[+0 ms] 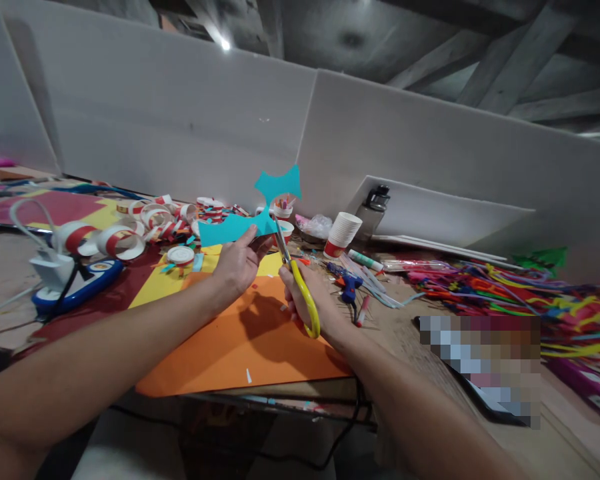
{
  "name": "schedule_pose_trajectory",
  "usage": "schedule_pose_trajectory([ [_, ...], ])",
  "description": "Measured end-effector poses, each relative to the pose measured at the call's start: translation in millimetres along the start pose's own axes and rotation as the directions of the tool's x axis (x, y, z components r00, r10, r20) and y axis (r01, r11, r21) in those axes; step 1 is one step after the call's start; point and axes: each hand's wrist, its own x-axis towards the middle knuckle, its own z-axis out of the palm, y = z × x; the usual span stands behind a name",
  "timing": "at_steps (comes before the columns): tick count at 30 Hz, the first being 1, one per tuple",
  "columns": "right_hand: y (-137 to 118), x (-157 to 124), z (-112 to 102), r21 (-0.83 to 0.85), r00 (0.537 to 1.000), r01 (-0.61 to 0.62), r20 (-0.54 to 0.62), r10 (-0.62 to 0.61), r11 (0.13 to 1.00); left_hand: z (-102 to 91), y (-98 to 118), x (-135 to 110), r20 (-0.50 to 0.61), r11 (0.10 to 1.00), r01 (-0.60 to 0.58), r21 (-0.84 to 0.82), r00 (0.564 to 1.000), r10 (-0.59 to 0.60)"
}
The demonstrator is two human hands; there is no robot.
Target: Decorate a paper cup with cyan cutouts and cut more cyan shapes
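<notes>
My left hand [239, 261] pinches a teal paper cut-out [275, 187] with curved notches, holding it upright above the table. My right hand [307, 293] grips yellow-handled scissors [300, 283], whose blades point up and meet the lower edge of the teal paper. Both hands hover over an orange sheet [240, 340] that lies on a yellow sheet [160, 283].
Cut paper-cup rings [123, 240] and scraps crowd the left. A paper cup [341, 235], a blue glue gun [349, 285], markers and a dark bottle [374, 208] stand right of the hands. Coloured pipe cleaners [505, 287] fill the far right. White boards wall the back.
</notes>
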Motion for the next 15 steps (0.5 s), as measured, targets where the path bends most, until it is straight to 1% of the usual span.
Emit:
schedule_pose_trajectory([
  [5,-4.0,-1.7,2.5,0.039,1.000,0.002,0.000,-0.002,0.999,0.7,-0.5,-0.3,-0.023,1.000,-0.004,-0.018,1.000,0.003],
  [9,-9.7,-2.6,4.2,0.057,1.000,-0.029,-0.004,0.029,0.998,1.7,-1.3,-1.1,-0.037,1.000,-0.003,-0.023,0.999,0.003],
  [15,-5.4,-0.2,4.9,0.062,1.000,-0.018,-0.007,0.018,0.998,1.1,-2.4,-0.5,-0.034,1.000,-0.012,-0.025,0.999,0.011],
])
